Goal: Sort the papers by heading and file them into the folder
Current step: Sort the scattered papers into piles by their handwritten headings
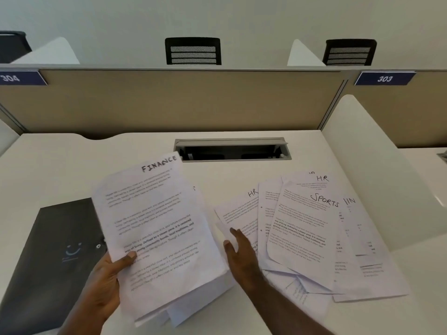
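papers white, black print; folder dark grey; desk white; partition tan; chairs black mesh

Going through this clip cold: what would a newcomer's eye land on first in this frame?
Most likely the sheet headed FINANCE, on top of a stack that the left hand grips at its lower left, raised near the middle of the white desk. Next, the fan of loose papers at right, headed HR and SPORTS, with the right hand open at its left edge. A dark folder lies flat at left.
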Demonstrator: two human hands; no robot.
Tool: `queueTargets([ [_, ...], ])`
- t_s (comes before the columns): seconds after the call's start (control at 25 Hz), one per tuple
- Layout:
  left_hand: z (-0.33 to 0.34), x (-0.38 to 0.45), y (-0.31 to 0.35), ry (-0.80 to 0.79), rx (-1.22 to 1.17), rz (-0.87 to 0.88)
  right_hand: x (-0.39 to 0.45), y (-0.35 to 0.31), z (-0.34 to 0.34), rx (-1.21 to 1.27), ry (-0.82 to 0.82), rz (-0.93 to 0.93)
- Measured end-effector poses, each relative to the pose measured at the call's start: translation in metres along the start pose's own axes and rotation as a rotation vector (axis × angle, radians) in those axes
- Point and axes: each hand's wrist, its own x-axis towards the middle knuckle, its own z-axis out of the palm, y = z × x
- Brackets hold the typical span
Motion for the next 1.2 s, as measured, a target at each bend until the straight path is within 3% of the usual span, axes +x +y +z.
queueTargets([
  [0.12,0.030,-0.002,-0.012,-0.078,0.060,-0.057,0.002,-0.004,-0.034,0.079,0.062,-0.063],
  [0.24,0.057,-0.005,-0.019,-0.115,0.104,-0.054,0.015,0.029,-0.069,-0.596,0.230,-0.032],
  [0.32,0.068,-0.007,-0.020,-0.135,0.119,-0.056,0.019,0.059,-0.087,-0.893,0.124,0.098],
  [0.44,0.071,-0.007,-0.019,-0.133,0.145,-0.061,0.019,0.084,-0.093,-0.872,-0.002,0.190],
  [0.56,0.068,-0.007,-0.022,-0.127,0.147,-0.060,0.020,0.089,-0.086,-0.920,0.027,0.156],
  [0.72,0.059,-0.008,-0.024,-0.105,0.149,-0.077,0.018,0.085,-0.090,-0.895,0.185,-0.011],
  [0.8,0.051,-0.010,-0.023,-0.091,0.128,-0.090,0.018,0.079,-0.096,-0.801,0.263,-0.201],
  [0.92,0.039,-0.009,-0.022,-0.085,0.100,-0.115,0.017,0.064,-0.081,-0.729,0.218,-0.381],
  [1.0,0.034,-0.009,-0.020,-0.096,0.082,-0.113,0.000,0.042,-0.056,-0.619,0.067,-0.415],
  [1.04,0.033,-0.009,-0.019,-0.101,0.071,-0.105,-0.010,0.031,-0.052,-0.578,-0.087,-0.403],
  [1.12,0.031,-0.007,-0.015,-0.103,0.067,-0.083,-0.033,-0.004,-0.044,-0.669,-0.221,-0.562],
  [1.2,0.027,-0.008,-0.012,-0.104,0.057,-0.072,-0.049,-0.046,-0.044,-0.468,-0.258,-0.414],
])
